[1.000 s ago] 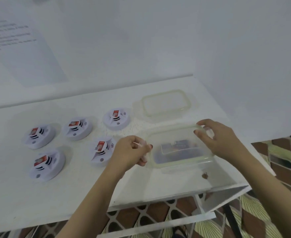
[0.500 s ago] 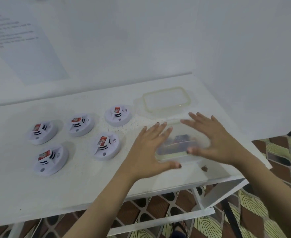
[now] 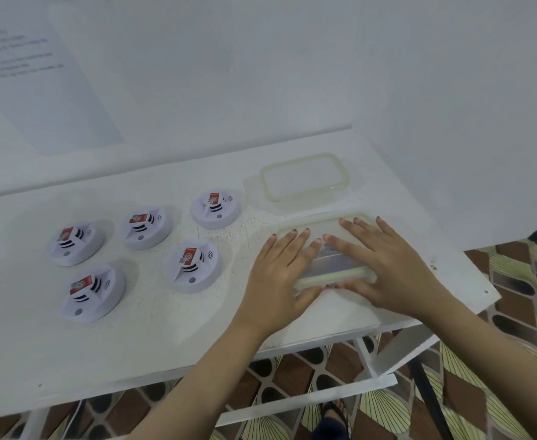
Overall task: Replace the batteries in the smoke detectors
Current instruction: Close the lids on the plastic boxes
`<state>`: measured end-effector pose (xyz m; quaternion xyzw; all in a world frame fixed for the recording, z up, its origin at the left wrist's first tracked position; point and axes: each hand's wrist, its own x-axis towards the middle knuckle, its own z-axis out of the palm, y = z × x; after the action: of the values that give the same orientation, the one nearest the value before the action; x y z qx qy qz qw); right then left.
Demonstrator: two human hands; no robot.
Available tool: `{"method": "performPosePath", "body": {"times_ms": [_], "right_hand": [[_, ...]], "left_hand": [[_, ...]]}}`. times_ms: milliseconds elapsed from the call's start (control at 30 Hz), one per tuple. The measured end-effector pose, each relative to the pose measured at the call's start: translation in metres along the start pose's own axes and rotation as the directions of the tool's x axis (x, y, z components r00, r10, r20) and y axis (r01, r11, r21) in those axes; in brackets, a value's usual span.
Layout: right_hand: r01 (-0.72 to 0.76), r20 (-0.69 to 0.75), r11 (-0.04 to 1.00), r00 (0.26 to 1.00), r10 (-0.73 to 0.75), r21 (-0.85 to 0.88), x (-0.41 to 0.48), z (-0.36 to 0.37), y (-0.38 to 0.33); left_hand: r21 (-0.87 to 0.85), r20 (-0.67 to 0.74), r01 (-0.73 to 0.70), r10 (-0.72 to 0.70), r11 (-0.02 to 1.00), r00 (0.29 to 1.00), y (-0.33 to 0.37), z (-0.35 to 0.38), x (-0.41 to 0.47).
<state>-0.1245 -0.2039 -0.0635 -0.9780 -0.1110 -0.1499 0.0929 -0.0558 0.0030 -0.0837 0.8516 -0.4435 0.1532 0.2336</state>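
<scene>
While flat atop the clear, round-cornered plastic box, left hand and right hand, fingers spread straight.

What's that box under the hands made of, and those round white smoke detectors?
The box looks like clear, slightly cloudy plastic: dark contents show through it, and its rim is pale green. The smoke detectors look like moulded white plastic, probably matte, since they show no glare, with dark slots on top.

Five smoke detectors lie on the table, left of a lidded container. Both hands rest on its lid. A second container sits behind it.
</scene>
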Motion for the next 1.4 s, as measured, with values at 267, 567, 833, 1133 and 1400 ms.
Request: {"method": "performPosePath", "body": {"times_ms": [267,567,833,1133,1400], "right_hand": [[0.007,0.110,0.970,0.993,-0.034,0.244,-0.009,-0.016,-0.006],[-0.044,0.091,0.984,0.995,0.029,0.174,-0.032,-0.010,-0.039],[-0.185,-0.108,0.967,0.973,0.206,0.172,-0.044,0.018,-0.074],[-0.057,-0.205,0.985,0.975,0.091,0.165,-0.041,0.022,-0.057],[-0.028,-0.115,0.952,0.991,0.066,0.306,-0.022,-0.006,-0.018]], "left_hand": [[-0.176,0.351,0.098,-0.030,0.979,0.936,-0.024,-0.047,0.012],[-0.188,0.059,0.140,-0.131,0.972,0.990,-0.014,-0.043,-0.007],[-0.295,0.132,0.026,0.014,0.955,0.991,0.002,-0.030,-0.029],[-0.235,0.033,0.038,-0.032,0.971,0.999,0.005,-0.017,-0.034],[-0.392,0.451,0.269,-0.071,0.880,0.890,-0.001,-0.063,-0.011]]}}
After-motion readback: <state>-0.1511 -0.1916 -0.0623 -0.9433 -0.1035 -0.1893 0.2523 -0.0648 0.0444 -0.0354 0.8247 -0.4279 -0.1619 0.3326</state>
